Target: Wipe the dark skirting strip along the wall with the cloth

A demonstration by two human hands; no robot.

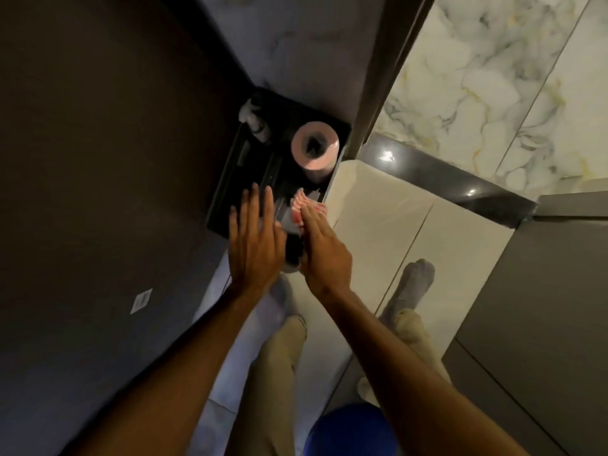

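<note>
Wiping looks not yet begun: the right hand reaches the striped cloth under its fingertips, grip unclear; left hand spread open alongside; the skirting strip lies beyond, untouched.

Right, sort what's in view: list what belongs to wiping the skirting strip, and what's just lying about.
For the job:
- red-and-white cloth, under the right hand
- dark skirting strip at the foot of the marble wall
- left hand, fingers spread, holding nothing visible

Just lying about:
- pink paper roll
- black tray
- grey rag on the tray's far corner
- blue object
</note>
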